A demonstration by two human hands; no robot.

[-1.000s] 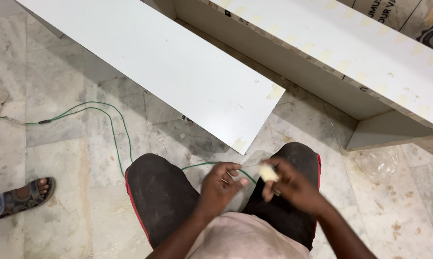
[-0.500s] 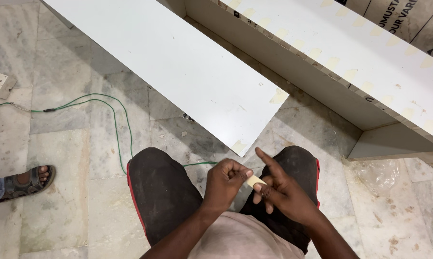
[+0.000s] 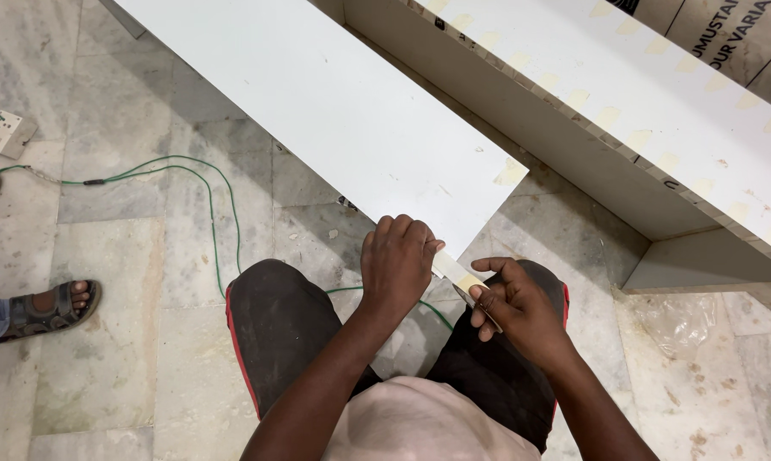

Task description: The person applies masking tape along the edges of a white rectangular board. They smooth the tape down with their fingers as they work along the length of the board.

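Your left hand (image 3: pixel 398 260) is closed over the near end of the white board (image 3: pixel 351 119), which runs up and left across the floor — its long axis away from you. Your right hand (image 3: pixel 522 309) pinches a tape strip (image 3: pixel 464 282) at that same edge, just beside.

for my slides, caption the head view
Left hand presses the white board edge; right hand pinches masking tape.

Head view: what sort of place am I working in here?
Probably an indoor room being fitted out with furniture: white laminated boards lie across a marble floor, a green wire trails to a loose switch box, and plastic sheeting lies nearby.
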